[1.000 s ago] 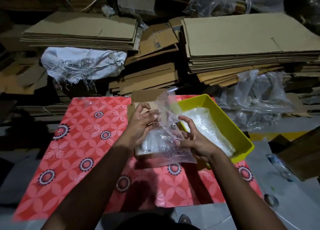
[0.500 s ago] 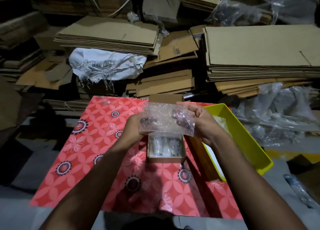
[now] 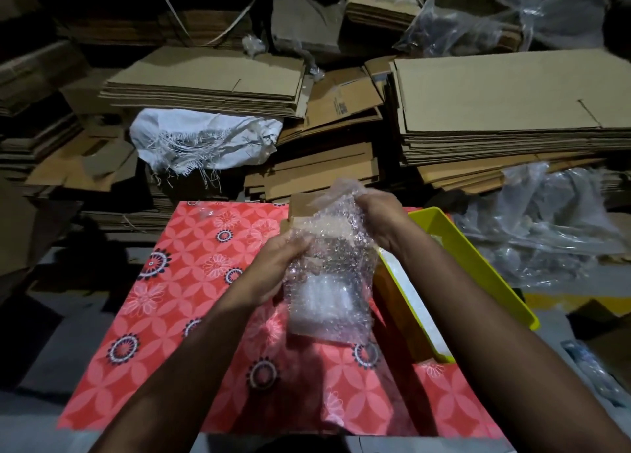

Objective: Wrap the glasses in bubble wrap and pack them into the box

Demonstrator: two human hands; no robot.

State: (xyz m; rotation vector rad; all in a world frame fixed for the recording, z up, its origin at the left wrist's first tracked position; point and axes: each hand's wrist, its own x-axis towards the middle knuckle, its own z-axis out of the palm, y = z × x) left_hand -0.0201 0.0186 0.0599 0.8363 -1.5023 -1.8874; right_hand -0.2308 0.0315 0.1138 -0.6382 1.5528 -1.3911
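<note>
A sheet of clear bubble wrap point(image 3: 333, 275) hangs between both hands above the small cardboard box point(image 3: 302, 207). My left hand point(image 3: 280, 258) pinches its left edge at mid height. My right hand point(image 3: 379, 213) grips the bunched top corner, higher and farther back. The box stands on the red patterned cloth point(image 3: 191, 282); only its back flap shows clearly. Pale wrapped shapes inside it show dimly through the sheet. I cannot make out the glasses themselves.
A yellow plastic tray point(image 3: 478, 268) with more bubble wrap stands just right of the box. Stacks of flattened cardboard point(image 3: 495, 101) fill the background, with a white sack point(image 3: 201, 142) at the left and crumpled clear plastic point(image 3: 546, 227) at the right.
The bubble wrap was held flat and wide over the open box. Now it hangs lengthwise; my right hand has risen with one bunched end and my left hand has dropped lower.
</note>
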